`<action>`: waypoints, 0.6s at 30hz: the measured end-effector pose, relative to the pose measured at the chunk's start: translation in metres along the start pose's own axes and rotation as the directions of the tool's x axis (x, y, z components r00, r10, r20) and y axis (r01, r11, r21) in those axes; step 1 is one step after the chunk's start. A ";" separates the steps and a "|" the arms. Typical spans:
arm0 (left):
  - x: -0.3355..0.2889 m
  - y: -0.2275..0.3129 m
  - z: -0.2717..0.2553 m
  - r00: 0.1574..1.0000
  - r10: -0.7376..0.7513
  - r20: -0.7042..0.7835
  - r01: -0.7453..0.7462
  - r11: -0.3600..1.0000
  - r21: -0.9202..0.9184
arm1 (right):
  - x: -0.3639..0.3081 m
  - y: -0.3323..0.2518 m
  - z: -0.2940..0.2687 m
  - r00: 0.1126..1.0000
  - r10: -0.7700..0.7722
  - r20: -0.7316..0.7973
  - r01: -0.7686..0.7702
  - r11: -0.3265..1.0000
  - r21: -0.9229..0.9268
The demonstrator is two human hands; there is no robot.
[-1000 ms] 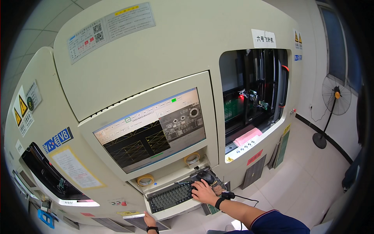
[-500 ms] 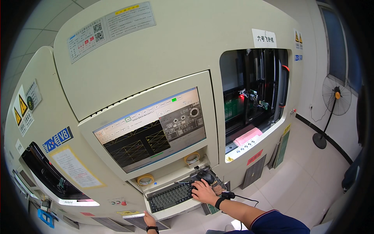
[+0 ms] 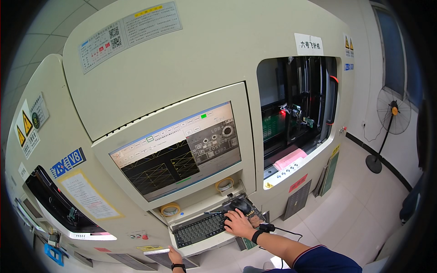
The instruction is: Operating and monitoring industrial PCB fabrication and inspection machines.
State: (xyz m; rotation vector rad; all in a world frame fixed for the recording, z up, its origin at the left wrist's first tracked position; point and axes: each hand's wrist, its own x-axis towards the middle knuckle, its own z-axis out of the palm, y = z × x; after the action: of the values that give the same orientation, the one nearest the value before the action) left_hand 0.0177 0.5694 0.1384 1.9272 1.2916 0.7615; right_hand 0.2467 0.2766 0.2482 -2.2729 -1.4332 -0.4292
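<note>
My right hand [image 3: 237, 225] lies over the right end of the black keyboard [image 3: 200, 231], its fingers stretched out onto the keys. Just beyond the fingertips, a black mouse [image 3: 240, 205] rests on a dark patterned mouse pad [image 3: 256, 217]. A dark pen [image 3: 213, 212] lies along the keyboard's far edge. My left hand [image 3: 174, 255] is low, by the near left corner of the keyboard shelf; one finger points up, the others are partly hidden. Beside it is a pale-edged flat piece [image 3: 157, 251]; whether the hand grips it is unclear. Above the shelf, a screen [image 3: 177, 154] shows line patterns and a grey circuit-board close-up.
Two tape rolls, one left [image 3: 170, 209] and one right [image 3: 224, 184], sit under the screen. The machine's window [image 3: 296, 113] shows a green board and a red light. Dark panels [image 3: 297, 200] lean below. A black cable [image 3: 287, 232] hangs near my right wrist; a standing fan [image 3: 393, 111] is far right.
</note>
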 end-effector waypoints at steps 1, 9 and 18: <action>0.000 0.001 0.000 1.000 -0.013 0.006 0.013 1.000 0.023 | 0.000 0.000 0.001 0.999 0.006 -0.036 -0.005 1.000 0.009; -0.009 0.022 -0.009 1.000 -0.002 0.013 0.002 0.999 0.036 | 0.000 0.001 0.003 0.999 0.006 -0.054 -0.005 1.000 0.017; -0.015 0.030 -0.015 0.993 -0.101 0.057 0.096 0.991 0.092 | -0.016 0.011 0.004 0.995 0.025 -0.100 -0.009 0.988 0.157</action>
State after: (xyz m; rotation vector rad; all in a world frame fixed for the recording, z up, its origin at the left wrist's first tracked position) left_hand 0.0174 0.5504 0.1702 1.9250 1.3925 0.6002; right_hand 0.2503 0.2618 0.2355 -2.1071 -1.3465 -0.4064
